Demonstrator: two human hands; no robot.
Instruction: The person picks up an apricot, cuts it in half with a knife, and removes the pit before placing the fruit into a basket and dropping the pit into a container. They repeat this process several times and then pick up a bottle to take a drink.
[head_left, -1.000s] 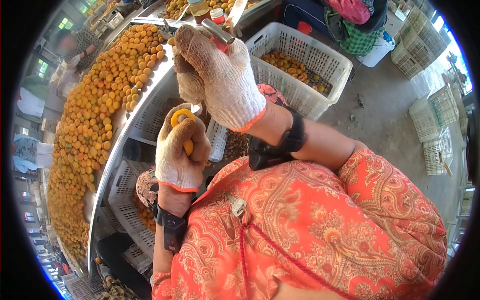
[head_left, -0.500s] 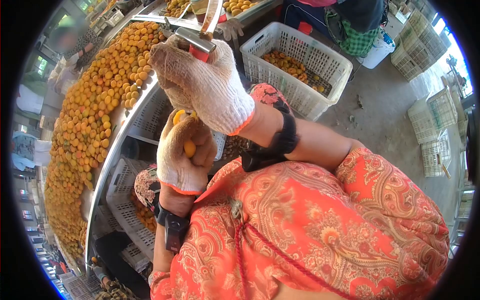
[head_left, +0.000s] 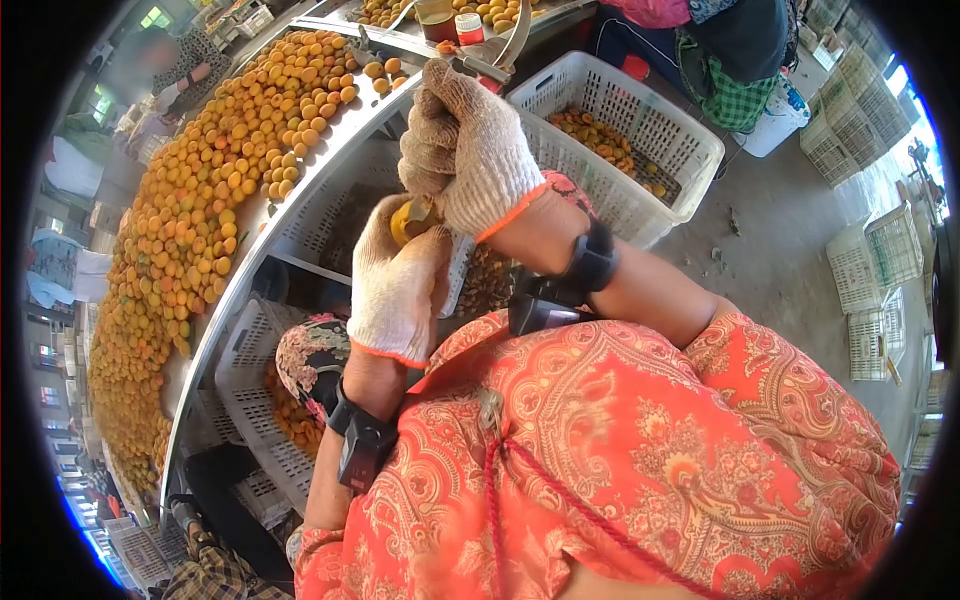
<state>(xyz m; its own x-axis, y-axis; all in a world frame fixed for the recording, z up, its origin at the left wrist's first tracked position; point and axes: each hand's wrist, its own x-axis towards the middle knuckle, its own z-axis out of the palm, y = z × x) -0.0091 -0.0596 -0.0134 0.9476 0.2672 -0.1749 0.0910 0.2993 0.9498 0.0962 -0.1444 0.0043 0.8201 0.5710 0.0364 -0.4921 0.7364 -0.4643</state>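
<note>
My left hand [head_left: 398,290], in a pale knitted glove with an orange cuff, is closed around a yellow-orange apricot [head_left: 405,222], held between thumb and fingers. Right above it, my gloved right hand [head_left: 480,155] makes a fist, its lower edge close against the fruit. A tool with a metal bar [head_left: 482,68] and a curved pale strip [head_left: 516,40] shows at the top of that fist; the part inside the glove is hidden. A small dark edge overlaps the apricot between the two hands.
Heaped apricots [head_left: 190,240] cover the metal-edged table at left. A white crate [head_left: 600,180] with cut fruit stands beyond my right wrist; another crate [head_left: 250,400] sits below the table edge. A red-lidded jar [head_left: 469,28] stands at the table's far end. Stacked crates [head_left: 870,110] are at right.
Both hands have shifted to the right in view, and my right fist has turned, its fingers now curled above the apricot. The yellow fruit in the left palm no longer shows.
</note>
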